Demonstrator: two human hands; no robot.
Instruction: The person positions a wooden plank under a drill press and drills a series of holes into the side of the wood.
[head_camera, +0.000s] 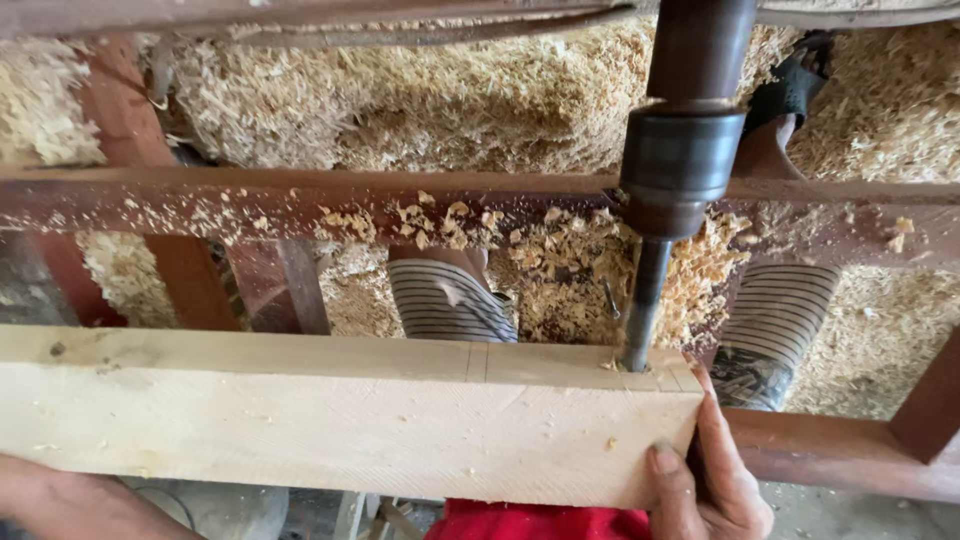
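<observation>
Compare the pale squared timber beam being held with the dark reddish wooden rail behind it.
The pale squared timber beam is light, fresh-cut and nearly clean; the dark reddish wooden rail is stained dark and strewn with shavings. The beam looks much deeper, the rail slimmer. The right hand grips the beam's end and the drill bit enters its top edge; nothing touches the rail. Both lie horizontally across the view.
</observation>
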